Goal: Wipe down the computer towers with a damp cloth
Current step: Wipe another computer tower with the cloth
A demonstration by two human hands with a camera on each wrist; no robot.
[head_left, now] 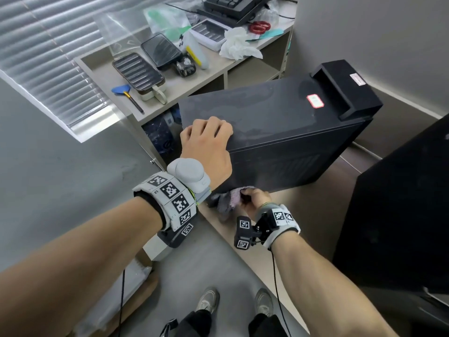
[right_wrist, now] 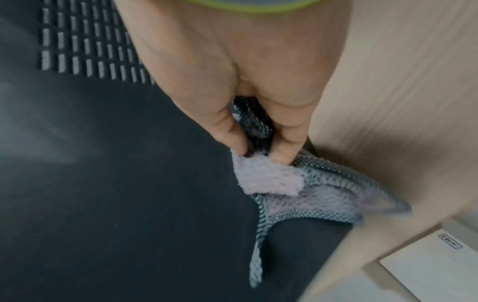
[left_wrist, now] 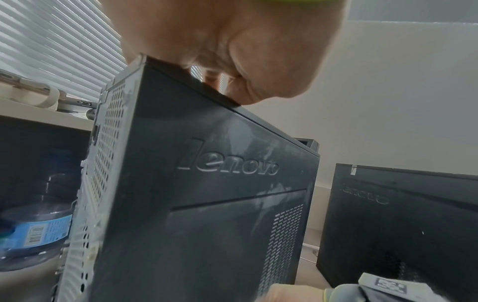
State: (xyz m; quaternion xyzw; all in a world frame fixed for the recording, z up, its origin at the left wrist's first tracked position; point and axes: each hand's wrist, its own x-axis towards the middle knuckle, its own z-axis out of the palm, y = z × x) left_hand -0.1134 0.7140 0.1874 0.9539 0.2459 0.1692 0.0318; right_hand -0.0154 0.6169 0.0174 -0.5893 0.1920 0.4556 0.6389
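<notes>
A black computer tower (head_left: 279, 132) stands tilted on a low wooden platform (head_left: 303, 215); its dusty side panel (left_wrist: 207, 194) bears a raised logo. My left hand (head_left: 206, 142) grips the tower's near top corner, fingers curled over the edge (left_wrist: 232, 90). My right hand (head_left: 255, 200) pinches a grey-and-pink cloth (head_left: 227, 199) low against the tower's side panel near the bottom corner; thumb and fingers (right_wrist: 258, 132) squeeze the cloth (right_wrist: 279, 183). A second black tower (head_left: 401, 215) (left_wrist: 401, 224) stands to the right.
A beige shelf unit (head_left: 175, 93) behind the tower holds trays, a phone, scissors, tissue and a keyboard. A water bottle (left_wrist: 33, 224) sits under the shelf. Window blinds (head_left: 48, 57) at left. My shoes (head_left: 233, 302) stand on grey floor below.
</notes>
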